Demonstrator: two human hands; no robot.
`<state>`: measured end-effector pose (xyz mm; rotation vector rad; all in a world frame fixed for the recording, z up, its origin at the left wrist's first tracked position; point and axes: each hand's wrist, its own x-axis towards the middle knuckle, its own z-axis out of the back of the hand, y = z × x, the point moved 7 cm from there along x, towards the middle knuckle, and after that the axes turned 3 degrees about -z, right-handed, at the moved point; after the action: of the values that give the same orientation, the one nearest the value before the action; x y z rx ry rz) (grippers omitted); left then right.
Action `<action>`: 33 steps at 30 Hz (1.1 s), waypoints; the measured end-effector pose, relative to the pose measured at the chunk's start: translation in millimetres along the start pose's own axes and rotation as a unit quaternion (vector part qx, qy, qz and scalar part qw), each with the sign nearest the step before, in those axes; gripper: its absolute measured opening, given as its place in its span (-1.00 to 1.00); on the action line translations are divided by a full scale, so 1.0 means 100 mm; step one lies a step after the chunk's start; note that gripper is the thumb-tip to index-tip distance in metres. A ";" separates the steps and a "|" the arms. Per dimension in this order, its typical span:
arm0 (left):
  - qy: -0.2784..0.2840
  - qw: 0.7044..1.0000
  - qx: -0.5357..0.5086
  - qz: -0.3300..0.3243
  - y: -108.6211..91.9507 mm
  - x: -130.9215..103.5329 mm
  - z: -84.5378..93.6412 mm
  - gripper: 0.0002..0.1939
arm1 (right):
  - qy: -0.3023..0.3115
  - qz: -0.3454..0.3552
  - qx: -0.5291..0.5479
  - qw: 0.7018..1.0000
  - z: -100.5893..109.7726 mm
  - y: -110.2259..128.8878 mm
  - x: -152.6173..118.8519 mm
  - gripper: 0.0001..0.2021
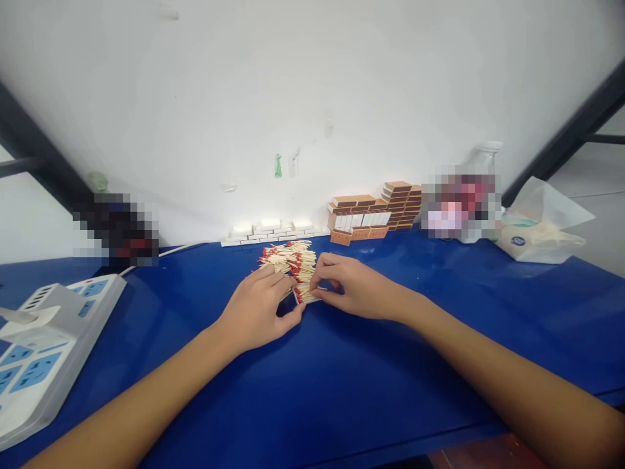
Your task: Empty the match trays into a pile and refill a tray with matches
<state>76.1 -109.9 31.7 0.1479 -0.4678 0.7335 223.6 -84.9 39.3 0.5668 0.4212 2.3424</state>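
Note:
A small white tray [308, 301] with red-tipped matches in it lies on the blue table [312, 378]. My left hand [261, 305] is at its left end, thumb and fingers closed on the tray's edge. From the right, my right hand [349, 283] reaches over the tray with thumb and fingertips pinched at the matches; whether a match is between them is hidden. Just behind both hands lies a loose pile of matches [295, 255], red heads mostly toward the left.
White trays [273, 231] are stacked low along the wall, beside brown matchboxes [361, 218] piled higher to the right. A power strip [88, 326] is at the left. A plastic bag [540, 228] sits at the back right, near blurred items.

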 end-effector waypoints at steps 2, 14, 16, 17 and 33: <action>0.005 1.000 0.000 0.002 0.00 0.00 0.00 -0.73 | -0.013 -0.008 -0.009 1.000 0.01 -0.03 0.01 -0.92; 0.011 1.000 -0.002 -0.017 -0.01 -0.04 -0.03 -0.69 | 0.040 -0.057 -0.100 0.993 -0.13 -0.33 0.02 -0.73; 0.011 1.000 -0.001 -0.018 -0.01 -0.04 -0.03 -0.70 | 0.039 -0.062 -0.099 0.992 -0.14 -0.34 0.02 -0.79; 0.011 1.000 -0.001 -0.018 -0.01 -0.03 -0.03 -0.70 | 0.039 -0.063 -0.097 0.993 -0.14 -0.34 0.03 -0.82; 0.014 1.000 -0.003 -0.021 -0.03 -0.03 -0.04 -0.71 | -0.006 -0.097 -0.079 0.992 -0.14 -0.31 0.02 -0.93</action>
<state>77.5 -112.4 27.1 0.1411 -0.4390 0.6914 232.3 -63.5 14.4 0.4446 0.2700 2.1617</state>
